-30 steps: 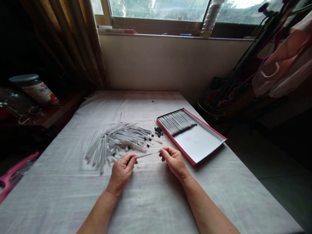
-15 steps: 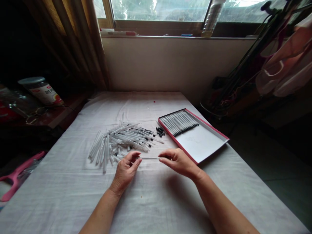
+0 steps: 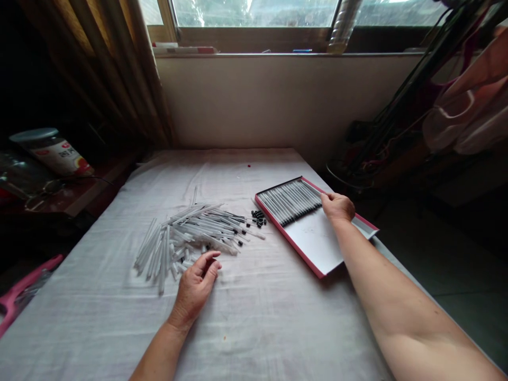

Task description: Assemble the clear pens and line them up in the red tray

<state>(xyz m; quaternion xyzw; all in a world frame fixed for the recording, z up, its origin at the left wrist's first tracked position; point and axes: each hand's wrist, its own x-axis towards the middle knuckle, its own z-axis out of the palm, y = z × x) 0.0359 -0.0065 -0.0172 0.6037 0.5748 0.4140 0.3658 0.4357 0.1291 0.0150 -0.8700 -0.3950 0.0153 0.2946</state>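
My right hand (image 3: 338, 206) reaches over the shallow red-edged box lid (image 3: 297, 250), its fingers pinched at the right end of a row of clear pens (image 3: 291, 201) with black ends. The pen at its fingertips is mostly hidden by the hand. My left hand (image 3: 198, 283) rests just above the cloth with thumb and forefinger apart and nothing between them. Beside it lies a loose pile of clear pen barrels and thin refills (image 3: 202, 225), with short translucent caps (image 3: 180, 251) at its near side. Small black plugs (image 3: 259, 218) are heaped between the pile and the lid.
A pale cloth (image 3: 238, 338) covers the table. To the left stand a lidded jar (image 3: 53, 152) and a pink-handled object (image 3: 27, 288). A window with a plastic bottle (image 3: 341, 26) on its sill is ahead. Hanging bags (image 3: 468, 106) are at the right.
My right hand has left the left hand and moved right and forward to the lid, taking the pen held between both hands. My left hand has stayed near the pile, its fingers now parted.
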